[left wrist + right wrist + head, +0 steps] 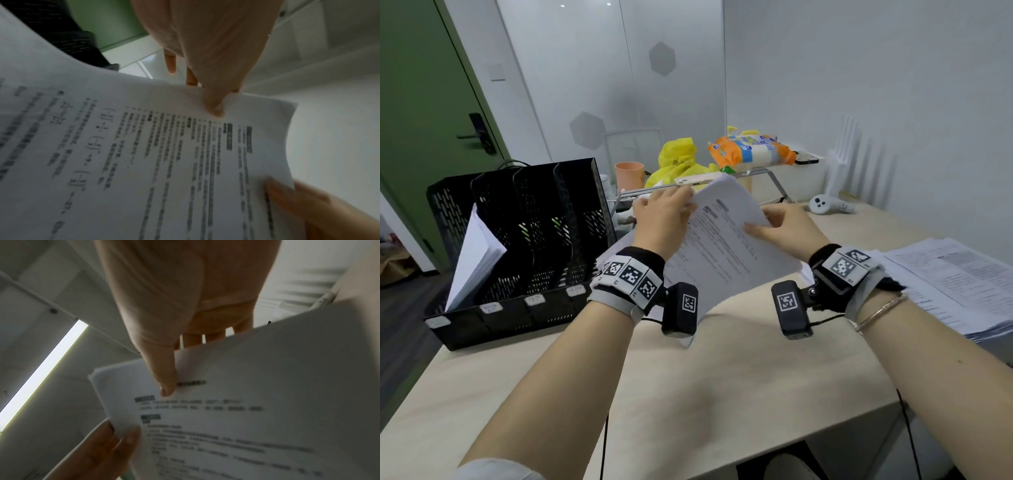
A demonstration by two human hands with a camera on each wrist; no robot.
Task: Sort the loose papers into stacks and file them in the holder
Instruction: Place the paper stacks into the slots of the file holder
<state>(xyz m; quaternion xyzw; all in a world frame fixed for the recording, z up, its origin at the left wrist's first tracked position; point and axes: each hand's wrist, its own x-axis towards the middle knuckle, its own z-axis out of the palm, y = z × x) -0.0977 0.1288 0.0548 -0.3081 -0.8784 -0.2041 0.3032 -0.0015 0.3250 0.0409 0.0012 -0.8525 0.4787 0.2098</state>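
- Pale wooden desk fills the lower part of the head view, with white walls behind and a green door at far left.
- Both forearms reach forward over the desk, each wrist wearing a band with black-and-white square markers and a small black camera.
- Between the hands, a sheaf of printed papers is held tilted above the desk, its text facing the person.
- Left hand pinches the sheaf's far left edge; in the left wrist view its thumb presses on the top sheet while the fingers go behind.
- Right hand grips the sheaf's right edge, thumb on top and fingers behind the pages.
- At right, a thick pile of printed sheets lies flat on the desk, partly hidden by the right wrist.
- At left stands a black mesh file holder with 4 labelled slots; a white stack leans in the leftmost slot.
- Farther back, partly screened by the raised sheaf, sit an orange cup, a yellow plastic bag and an orange-and-white packet on a metal stand.
- A white controller lies near the right wall.
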